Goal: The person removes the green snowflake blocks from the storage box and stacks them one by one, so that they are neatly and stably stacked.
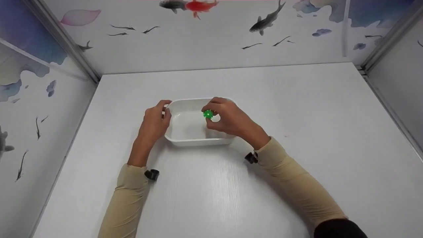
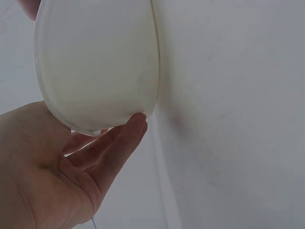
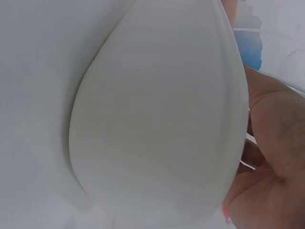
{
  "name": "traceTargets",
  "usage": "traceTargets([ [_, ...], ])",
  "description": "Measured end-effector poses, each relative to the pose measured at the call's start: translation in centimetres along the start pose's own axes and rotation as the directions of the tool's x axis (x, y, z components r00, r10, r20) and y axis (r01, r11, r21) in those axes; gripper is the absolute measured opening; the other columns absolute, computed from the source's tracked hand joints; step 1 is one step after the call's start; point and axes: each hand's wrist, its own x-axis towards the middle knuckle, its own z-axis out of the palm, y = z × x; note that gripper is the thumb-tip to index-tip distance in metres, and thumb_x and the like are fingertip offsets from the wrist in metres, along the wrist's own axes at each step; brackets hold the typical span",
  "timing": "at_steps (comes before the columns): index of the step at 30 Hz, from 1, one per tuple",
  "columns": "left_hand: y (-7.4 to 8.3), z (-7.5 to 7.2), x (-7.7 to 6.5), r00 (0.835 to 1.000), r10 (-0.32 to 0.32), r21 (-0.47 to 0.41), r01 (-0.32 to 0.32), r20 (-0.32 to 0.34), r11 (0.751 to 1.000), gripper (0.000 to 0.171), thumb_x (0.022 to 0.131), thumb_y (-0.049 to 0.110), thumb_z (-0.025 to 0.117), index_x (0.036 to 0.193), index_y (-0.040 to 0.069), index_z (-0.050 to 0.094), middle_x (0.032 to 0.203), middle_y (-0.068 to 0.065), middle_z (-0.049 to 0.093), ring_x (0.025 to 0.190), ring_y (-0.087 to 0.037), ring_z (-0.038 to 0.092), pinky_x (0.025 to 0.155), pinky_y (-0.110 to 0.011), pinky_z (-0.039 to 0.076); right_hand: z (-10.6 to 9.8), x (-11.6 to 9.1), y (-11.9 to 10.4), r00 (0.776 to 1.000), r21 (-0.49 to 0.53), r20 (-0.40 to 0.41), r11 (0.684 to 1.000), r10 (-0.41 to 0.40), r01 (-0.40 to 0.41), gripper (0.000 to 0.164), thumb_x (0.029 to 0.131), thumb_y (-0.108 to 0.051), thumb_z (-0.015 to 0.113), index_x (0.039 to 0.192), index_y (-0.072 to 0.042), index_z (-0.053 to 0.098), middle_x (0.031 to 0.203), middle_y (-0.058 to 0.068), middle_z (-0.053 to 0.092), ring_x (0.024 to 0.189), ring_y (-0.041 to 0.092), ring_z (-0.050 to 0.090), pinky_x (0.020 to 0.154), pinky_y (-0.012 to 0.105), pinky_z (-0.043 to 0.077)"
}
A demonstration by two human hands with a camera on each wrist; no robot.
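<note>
A white rectangular basin with rounded corners (image 1: pixel 188 142) stands on the table. My left hand (image 1: pixel 154 120) grips its left end, the thumb at the rim. In the left wrist view the fingers (image 2: pixel 121 148) reach along the outside of the basin wall (image 2: pixel 100 62). Over the basin's right half, my right hand (image 1: pixel 229 115) pinches a small bright green disc with a notched edge (image 1: pixel 208 114) between thumb and fingers. The right wrist view shows mostly the basin's outer wall (image 3: pixel 157 114), with part of the right hand (image 3: pixel 276 143) beyond the rim; the disc is hidden there.
The white table (image 1: pixel 290 99) runs back to a panel printed with fish (image 1: pixel 267 21). Similar printed panels (image 1: pixel 29 109) rise along the sides. Small black cameras (image 1: pixel 152 174) sit at both wrists.
</note>
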Motion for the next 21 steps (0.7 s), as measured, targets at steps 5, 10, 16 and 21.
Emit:
traceTargets([
  [5, 0.1, 0.0, 0.0, 1.0, -0.009, 0.001, 0.009, 0.002, 1.0, 0.043, 0.115, 0.019, 0.05, 0.157, 0.012, 0.053, 0.14, -0.018, 0.071, 0.116, -0.03, 0.074, 0.099, -0.046, 0.064, -0.9, -1.1, 0.3, 1.0, 0.01, -0.01, 1.0, -0.016, 0.016, 0.024, 0.094, -0.006, 0.074, 0.117, -0.005, 0.078, 0.114, 0.01, 0.072, 0.097, 0.026, 0.074, 0.089, 0.041, 0.066],
  [10, 0.0, -0.1, 0.0, 1.0, -0.009, 0.003, 0.009, 0.0, 1.0, 0.043, 0.115, 0.019, 0.05, 0.157, 0.012, 0.053, 0.14, -0.018, 0.071, 0.115, -0.03, 0.074, 0.098, -0.045, 0.064, -1.5, -2.3, 0.9, 0.999, -0.025, -0.044, 0.999, -0.025, 0.024, 0.023, 0.094, -0.006, 0.075, 0.116, -0.006, 0.078, 0.115, 0.009, 0.073, 0.096, 0.027, 0.073, 0.088, 0.041, 0.065],
  [16, -0.2, -0.1, -0.1, 1.0, 0.021, 0.003, -0.021, -0.02, 1.0, 0.042, 0.115, 0.02, 0.05, 0.156, 0.012, 0.056, 0.135, -0.018, 0.073, 0.11, -0.029, 0.075, 0.094, -0.046, 0.064, -2.5, -3.3, 2.0, 0.998, -0.029, -0.067, 1.0, -0.006, 0.004, 0.024, 0.094, -0.008, 0.076, 0.118, -0.007, 0.079, 0.116, 0.008, 0.074, 0.098, 0.026, 0.073, 0.088, 0.04, 0.065],
  [21, -0.1, -0.1, -0.2, 1.0, 0.014, 0.001, -0.014, -0.015, 1.0, 0.043, 0.115, 0.02, 0.05, 0.156, 0.012, 0.055, 0.136, -0.018, 0.073, 0.112, -0.029, 0.074, 0.096, -0.046, 0.063, -4.2, -4.1, 2.9, 0.995, 0.001, -0.084, 0.998, 0.057, -0.057, 0.026, 0.095, -0.009, 0.079, 0.12, -0.009, 0.079, 0.117, 0.006, 0.073, 0.1, 0.026, 0.072, 0.089, 0.04, 0.064],
])
